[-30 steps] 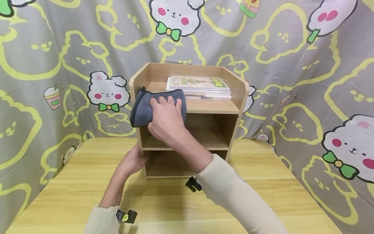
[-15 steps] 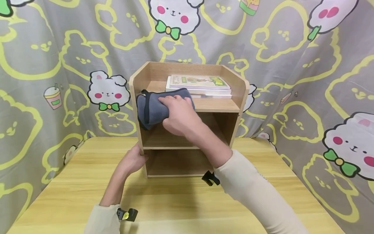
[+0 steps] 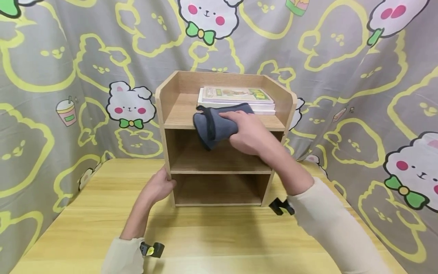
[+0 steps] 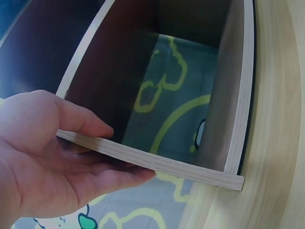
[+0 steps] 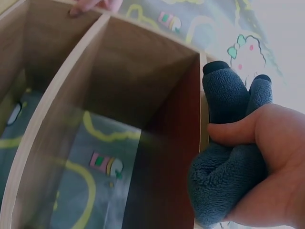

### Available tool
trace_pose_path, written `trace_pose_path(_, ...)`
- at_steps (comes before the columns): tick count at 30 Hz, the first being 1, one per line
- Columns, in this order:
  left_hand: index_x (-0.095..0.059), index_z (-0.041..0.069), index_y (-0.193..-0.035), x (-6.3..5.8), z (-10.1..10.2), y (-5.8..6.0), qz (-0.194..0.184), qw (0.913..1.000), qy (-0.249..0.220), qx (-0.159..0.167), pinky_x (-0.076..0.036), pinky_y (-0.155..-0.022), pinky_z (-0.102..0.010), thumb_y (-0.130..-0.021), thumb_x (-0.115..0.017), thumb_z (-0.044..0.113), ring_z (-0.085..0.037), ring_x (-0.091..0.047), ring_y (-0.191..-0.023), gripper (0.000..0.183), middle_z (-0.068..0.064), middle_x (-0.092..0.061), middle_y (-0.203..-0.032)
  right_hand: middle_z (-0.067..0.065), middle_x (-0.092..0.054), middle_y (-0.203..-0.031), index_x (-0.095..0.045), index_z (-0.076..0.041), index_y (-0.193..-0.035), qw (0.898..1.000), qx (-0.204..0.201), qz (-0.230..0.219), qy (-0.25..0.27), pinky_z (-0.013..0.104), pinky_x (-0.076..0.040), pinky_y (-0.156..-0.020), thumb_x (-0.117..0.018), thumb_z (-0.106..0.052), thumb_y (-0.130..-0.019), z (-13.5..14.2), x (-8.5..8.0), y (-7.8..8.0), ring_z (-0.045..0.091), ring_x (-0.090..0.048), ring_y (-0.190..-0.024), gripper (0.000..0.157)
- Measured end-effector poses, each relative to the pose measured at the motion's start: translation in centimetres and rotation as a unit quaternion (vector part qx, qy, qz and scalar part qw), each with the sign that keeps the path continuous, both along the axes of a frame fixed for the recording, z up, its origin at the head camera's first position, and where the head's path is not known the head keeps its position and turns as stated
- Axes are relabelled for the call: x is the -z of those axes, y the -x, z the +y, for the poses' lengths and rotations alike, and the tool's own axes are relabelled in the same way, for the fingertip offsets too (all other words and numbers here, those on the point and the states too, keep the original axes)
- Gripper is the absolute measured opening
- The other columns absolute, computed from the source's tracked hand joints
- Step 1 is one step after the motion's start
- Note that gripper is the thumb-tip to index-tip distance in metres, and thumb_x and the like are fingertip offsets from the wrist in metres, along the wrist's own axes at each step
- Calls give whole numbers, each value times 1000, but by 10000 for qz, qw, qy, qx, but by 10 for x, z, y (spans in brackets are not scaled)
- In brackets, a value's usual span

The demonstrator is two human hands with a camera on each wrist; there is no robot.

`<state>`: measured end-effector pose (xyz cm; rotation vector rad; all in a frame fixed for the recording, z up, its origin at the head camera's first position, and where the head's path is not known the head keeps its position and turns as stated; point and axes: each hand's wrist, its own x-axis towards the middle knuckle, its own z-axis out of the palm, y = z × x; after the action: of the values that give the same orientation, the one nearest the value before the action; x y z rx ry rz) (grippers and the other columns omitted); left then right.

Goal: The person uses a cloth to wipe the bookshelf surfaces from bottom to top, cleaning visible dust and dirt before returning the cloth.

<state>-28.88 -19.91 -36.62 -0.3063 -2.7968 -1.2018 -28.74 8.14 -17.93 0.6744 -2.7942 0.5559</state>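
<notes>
Our right hand (image 3: 249, 133) pinched folded blue-grey fleecy cloth with black edging (image 3: 221, 121) at top-shelf front edge (image 3: 179, 126) of light-brown wooden shelf unit (image 3: 220, 77); our left hand (image 3: 159, 185) pinched left side panel (image 4: 200, 173). Wiping that edge in hand, we judged; next stroke likely needed steady left brace.

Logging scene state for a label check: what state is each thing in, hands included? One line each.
Cloth, bunched, held at the front of the shelf's top level
Right hand, gripping the cloth
Left hand, pinching the shelf's side panel
Shelf, upright on the table, open-fronted
Books, closed, stacked flat on the shelf's top level
Curtain, hanging behind the shelf
</notes>
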Motion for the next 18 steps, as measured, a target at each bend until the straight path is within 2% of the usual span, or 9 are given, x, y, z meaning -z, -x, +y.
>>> trace_pose_path(4,-34,4,-155,0,2,0,37,10000,2,-8,-43,-69,-35,-87,-49,0,-36,-55,-99,69,-26,-54,-145,10,-54,-149,-53,-24,-149,9999,115,55,-63,46,-42,-106,-51,-1,-75,21,-1,3,32,-51,-131,77)
trace_pose_path(9,-33,4,-155,0,2,0,-3,10000,35,-92,-45,-71,-37,-88,-50,1,-36,-56,-99,69,-28,-53,-145,13,-57,-146,-55,-22,-147,9992,280,178,-210,49,-44,-99,-52,-3,-78,41,-1,4,37,-53,-124,72)
trace_pose_path(12,-34,3,-154,0,3,-1,38,10000,-8,-78,-49,-82,-44,-88,-50,-1,-37,-57,-109,68,-27,-54,-144,15,-56,-146,-54,-20,-148,9989,370,177,-240,51,-44,-99,-54,-4,-81,50,-1,4,40,-52,-126,68)
trace_pose_path(16,-34,1,-153,0,4,-1,110,9999,-45,-30,-47,-94,-51,-88,-49,-3,-37,-55,-119,68,-27,-55,-144,18,-55,-146,-52,-19,-149,9979,494,234,-347,53,-45,-100,-56,-6,-84,58,-1,1,41,-53,-127,67)
trace_pose_path(18,-33,2,-154,1,3,-1,92,9999,-51,-38,-46,-95,-52,-88,-49,-2,-37,-54,-120,68,-27,-54,-145,20,-55,-146,-52,-19,-149,9979,482,241,-356,54,-45,-100,-56,-6,-84,58,-1,0,42,-53,-126,67)
